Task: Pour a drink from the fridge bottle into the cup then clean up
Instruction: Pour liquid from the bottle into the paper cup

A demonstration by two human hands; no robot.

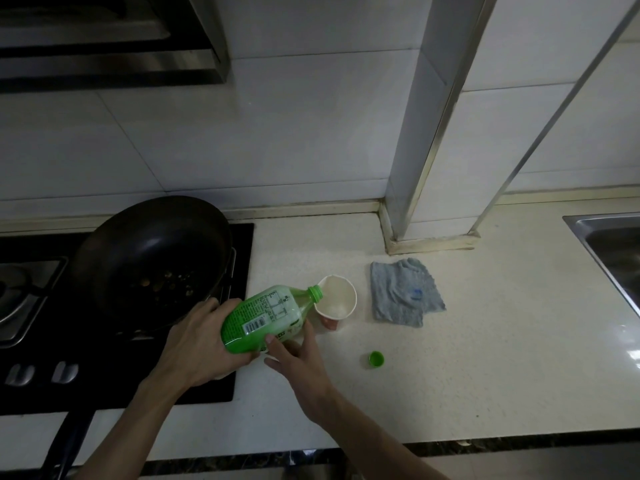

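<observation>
A green-labelled bottle (266,315) of white drink lies tilted, its open neck over the rim of a paper cup (337,301). The cup stands on the pale counter (485,341) and holds some white liquid. My left hand (201,344) grips the bottle's base from the left. My right hand (294,355) supports the bottle from underneath, fingers against its lower side. The bottle's green cap (376,359) lies on the counter, to the right of my right hand.
A grey-blue cloth (403,296) lies just right of the cup. A black wok (152,261) sits on the gas hob (34,306) at the left. A steel sink (613,251) is at the far right. A tiled pillar (426,133) rises behind.
</observation>
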